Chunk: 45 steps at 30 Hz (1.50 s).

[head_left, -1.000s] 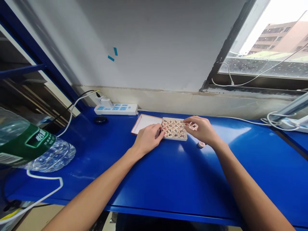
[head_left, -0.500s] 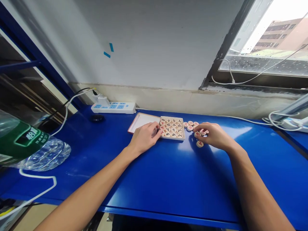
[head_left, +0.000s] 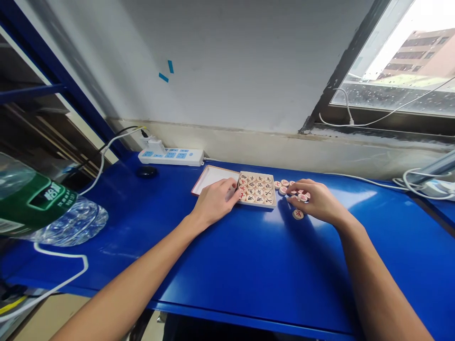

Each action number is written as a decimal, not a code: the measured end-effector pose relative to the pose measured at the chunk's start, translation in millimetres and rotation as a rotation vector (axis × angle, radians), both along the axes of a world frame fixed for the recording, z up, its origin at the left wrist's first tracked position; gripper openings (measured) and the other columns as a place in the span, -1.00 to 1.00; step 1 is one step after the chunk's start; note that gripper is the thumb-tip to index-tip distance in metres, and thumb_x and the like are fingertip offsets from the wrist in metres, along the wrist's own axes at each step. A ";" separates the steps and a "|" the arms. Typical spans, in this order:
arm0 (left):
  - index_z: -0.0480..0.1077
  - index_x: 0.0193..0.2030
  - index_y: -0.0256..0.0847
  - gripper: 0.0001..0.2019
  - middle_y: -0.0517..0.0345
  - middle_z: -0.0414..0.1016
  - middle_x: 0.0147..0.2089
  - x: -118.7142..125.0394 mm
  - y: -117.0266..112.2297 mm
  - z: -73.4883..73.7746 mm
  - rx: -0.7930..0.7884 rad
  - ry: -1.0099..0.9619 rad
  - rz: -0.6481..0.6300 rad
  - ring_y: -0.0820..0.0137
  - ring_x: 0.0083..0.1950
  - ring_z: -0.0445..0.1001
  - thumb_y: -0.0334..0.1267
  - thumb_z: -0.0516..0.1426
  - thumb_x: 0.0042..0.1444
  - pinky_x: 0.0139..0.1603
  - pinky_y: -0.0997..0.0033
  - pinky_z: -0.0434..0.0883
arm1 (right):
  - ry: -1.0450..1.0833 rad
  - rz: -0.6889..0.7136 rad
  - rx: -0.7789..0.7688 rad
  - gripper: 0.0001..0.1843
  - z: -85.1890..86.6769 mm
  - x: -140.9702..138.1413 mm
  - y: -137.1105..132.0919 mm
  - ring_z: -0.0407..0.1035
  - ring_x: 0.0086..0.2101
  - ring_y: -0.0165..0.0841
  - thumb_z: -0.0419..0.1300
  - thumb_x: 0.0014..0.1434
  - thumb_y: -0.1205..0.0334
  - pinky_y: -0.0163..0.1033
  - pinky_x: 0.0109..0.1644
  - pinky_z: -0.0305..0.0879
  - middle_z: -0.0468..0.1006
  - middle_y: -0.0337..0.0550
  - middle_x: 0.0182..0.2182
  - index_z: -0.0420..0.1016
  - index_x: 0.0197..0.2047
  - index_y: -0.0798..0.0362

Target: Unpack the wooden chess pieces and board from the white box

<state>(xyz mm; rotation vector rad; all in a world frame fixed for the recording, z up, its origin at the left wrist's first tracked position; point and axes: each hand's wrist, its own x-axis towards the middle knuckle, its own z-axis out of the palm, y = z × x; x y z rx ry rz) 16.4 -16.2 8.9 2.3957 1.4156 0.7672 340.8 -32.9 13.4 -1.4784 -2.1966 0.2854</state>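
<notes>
We half-curl our left hand [head_left: 217,200] at the box [head_left: 263,205], right hand [head_left: 315,200] over half-hidden red pieces [head_left: 283,190], grips unclear; a bottle [head_left: 50,203] stands left.

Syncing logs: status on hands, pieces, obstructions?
Left hand at left edge of xiangqi box. Right hand over loose red-marked xiangqi pieces. Water bottle far left, apart from hands.
</notes>
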 end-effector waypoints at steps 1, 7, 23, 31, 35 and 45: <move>0.38 -0.13 -0.12 -0.82 0.18 0.60 -0.07 -0.2 0.5 -0.7 -0.002 -0.007 0.000 0.33 -0.16 0.53 -0.08 0.08 0.38 -0.17 0.33 0.37 | 0.004 -0.003 0.016 -0.81 0.3 -2.7 -0.1 0.50 -0.16 -0.21 0.28 0.16 0.26 -0.11 -0.10 0.42 0.64 -0.15 -0.15 0.64 -0.14 -0.10; 0.38 -0.19 -0.13 -0.83 0.21 0.58 -0.23 -0.7 2.6 -6.0 -0.024 -0.058 -0.018 0.37 -0.25 0.53 -0.11 0.12 0.35 -0.19 0.36 0.39 | 0.057 0.053 0.125 -0.86 3.5 -45.0 5.5 0.47 -0.13 -0.18 0.23 0.28 0.19 -0.08 -0.08 0.42 0.66 -0.13 -0.17 0.62 -0.14 -0.06; 0.32 -0.35 -0.16 -0.75 0.24 0.53 -0.36 -1.0 0.4 -4.8 0.017 -0.015 -0.035 0.44 -0.40 0.42 -0.09 0.15 0.32 -0.35 0.43 0.27 | -0.010 0.298 0.073 -0.71 8.8 -104.9 54.1 0.48 0.02 -0.12 0.24 0.17 0.43 -0.03 0.13 0.39 0.67 -0.10 -0.08 0.64 -0.06 0.00; 0.34 -0.33 -0.16 -0.77 0.22 0.52 -0.35 -0.9 -0.4 -2.3 0.012 -0.012 -0.047 0.43 -0.38 0.43 -0.12 0.13 0.32 -0.33 0.43 0.30 | 0.084 0.229 0.073 -0.84 -2.4 -100.9 55.9 0.53 -0.12 -0.21 0.28 0.20 0.36 -0.12 -0.01 0.42 0.67 -0.09 -0.16 0.63 -0.15 0.01; 0.34 -0.31 -0.16 -0.78 0.20 0.53 -0.32 -1.1 -0.6 -1.5 0.018 0.008 -0.058 0.42 -0.37 0.45 -0.12 0.12 0.33 -0.30 0.40 0.33 | 0.151 0.171 0.124 -0.78 -1.7 -83.7 48.0 0.53 -0.10 -0.20 0.31 0.20 0.24 -0.09 0.02 0.43 0.68 -0.10 -0.11 0.62 -0.06 -0.01; 0.38 -0.25 -0.15 -0.84 0.19 0.59 -0.21 -1.4 -0.3 -4.5 0.007 0.001 -0.056 0.42 -0.33 0.48 -0.15 0.14 0.32 -0.26 0.38 0.37 | 0.129 -0.130 0.046 -0.68 5.6 8.4 6.1 0.55 -0.22 -0.18 0.31 0.20 -0.08 -0.07 -0.15 0.45 0.70 -0.13 -0.17 0.66 -0.11 -0.07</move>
